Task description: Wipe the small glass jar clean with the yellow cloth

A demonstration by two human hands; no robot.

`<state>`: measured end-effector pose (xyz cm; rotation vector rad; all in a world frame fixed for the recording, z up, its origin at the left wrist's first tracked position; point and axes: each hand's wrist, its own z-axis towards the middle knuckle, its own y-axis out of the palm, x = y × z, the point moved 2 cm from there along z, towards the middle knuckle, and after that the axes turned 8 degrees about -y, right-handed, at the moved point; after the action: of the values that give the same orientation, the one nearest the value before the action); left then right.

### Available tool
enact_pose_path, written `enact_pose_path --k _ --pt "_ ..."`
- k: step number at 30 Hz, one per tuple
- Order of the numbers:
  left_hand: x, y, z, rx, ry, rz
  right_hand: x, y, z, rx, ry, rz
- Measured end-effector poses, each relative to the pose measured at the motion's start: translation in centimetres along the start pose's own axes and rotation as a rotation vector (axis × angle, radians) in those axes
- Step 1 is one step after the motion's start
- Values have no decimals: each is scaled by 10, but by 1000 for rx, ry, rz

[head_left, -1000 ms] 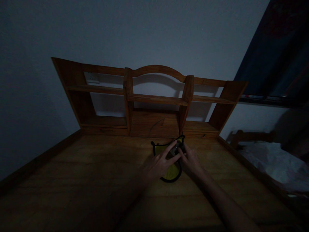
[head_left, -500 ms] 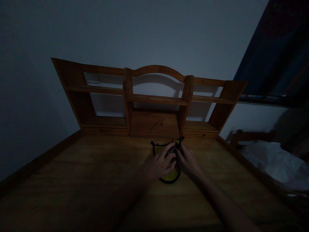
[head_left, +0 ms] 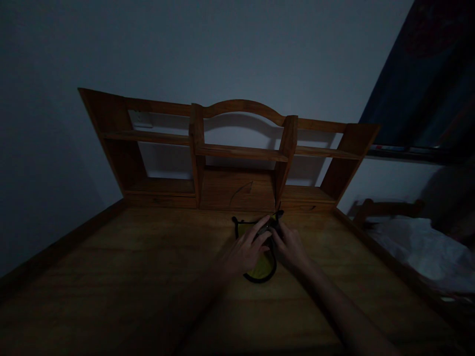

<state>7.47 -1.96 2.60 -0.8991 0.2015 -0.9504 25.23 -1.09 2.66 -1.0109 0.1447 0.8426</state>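
Observation:
A small yellow pouch with black trim and a black cord lies on the wooden desk, close to the desk's shelf unit. My left hand rests on the pouch, fingers stretched toward its top right corner. My right hand meets it there, its fingers pinched on a small dark thing at the pouch's upper edge. What that thing is I cannot make out in the dim light.
A wooden shelf unit with bare shelves stands along the desk's back edge against a pale wall. To the right, beyond the desk's raised rim, lies a crumpled white cloth and a dark chair back.
My left fingers curled in over the pouch half a second ago and now stretch out again toward its top. My right hand has barely shifted.

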Motion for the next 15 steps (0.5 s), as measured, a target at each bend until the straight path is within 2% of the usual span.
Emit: enact_pose_path --k 6,9,15 --pt "-2 4 -2 -2 -53 -9 2 1 1 3 -34 -27" --pt "0 4 0 -1 -114 7 5 0 1 31 -5 -31" --pt "-1 7 5 40 -135 -3 12 -1 2 48 27 -95"
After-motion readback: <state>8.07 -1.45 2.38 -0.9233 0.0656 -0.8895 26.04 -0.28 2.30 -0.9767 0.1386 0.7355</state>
